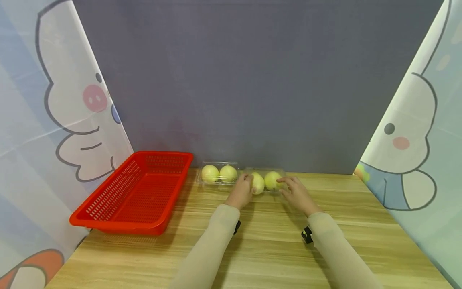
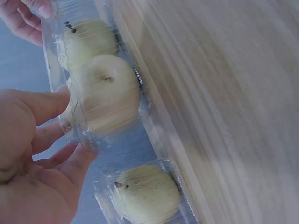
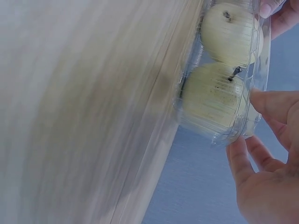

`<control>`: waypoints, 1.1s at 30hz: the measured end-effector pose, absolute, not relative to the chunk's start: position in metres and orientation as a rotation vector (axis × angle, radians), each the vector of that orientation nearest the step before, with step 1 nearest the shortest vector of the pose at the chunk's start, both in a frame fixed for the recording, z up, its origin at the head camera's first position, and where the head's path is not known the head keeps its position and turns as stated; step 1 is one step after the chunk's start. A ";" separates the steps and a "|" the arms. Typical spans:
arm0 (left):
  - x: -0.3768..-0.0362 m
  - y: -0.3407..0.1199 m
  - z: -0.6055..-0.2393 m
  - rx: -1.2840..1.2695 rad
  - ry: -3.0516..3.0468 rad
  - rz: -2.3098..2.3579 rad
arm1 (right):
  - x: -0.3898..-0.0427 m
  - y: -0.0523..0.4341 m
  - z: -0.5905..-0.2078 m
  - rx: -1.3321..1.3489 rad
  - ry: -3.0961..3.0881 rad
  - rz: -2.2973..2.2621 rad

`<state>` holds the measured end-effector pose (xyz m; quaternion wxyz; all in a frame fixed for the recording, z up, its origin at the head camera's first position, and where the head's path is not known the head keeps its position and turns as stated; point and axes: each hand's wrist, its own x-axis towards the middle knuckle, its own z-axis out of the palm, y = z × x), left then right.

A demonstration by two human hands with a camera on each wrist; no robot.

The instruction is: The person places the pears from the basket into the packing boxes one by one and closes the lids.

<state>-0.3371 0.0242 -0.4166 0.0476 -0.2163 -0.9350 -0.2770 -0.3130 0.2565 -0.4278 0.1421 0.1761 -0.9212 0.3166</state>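
Both hands hold the right-hand clear plastic clamshell box (image 2: 100,137), which has two pale yellow pears (image 3: 212,95) inside. My left hand (image 1: 241,190) grips its left end, with the thumb at the lid's edge and the fingers round the corner. At the opposite end, my right hand (image 1: 297,195) has its thumb on the rim and its fingertips against the box's end. A second clear clamshell box (image 1: 219,183), also with two pears (image 1: 210,174), stands just left of my left hand, by the back wall.
A red plastic basket (image 1: 169,200) with slotted sides stands at the left of the wooden table (image 1: 274,249). A grey backdrop (image 1: 231,80) rises behind the table's far edge. Printed cartoon cloths (image 1: 408,184) hang at both sides.
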 end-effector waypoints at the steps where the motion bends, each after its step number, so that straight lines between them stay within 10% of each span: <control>1: -0.338 0.024 -0.417 -0.661 -2.853 -0.829 | -0.314 0.256 -0.428 0.506 -2.657 0.917; 33: -0.357 0.035 -0.424 -0.531 -2.801 -0.725 | -0.337 0.246 -0.431 0.398 -2.646 0.972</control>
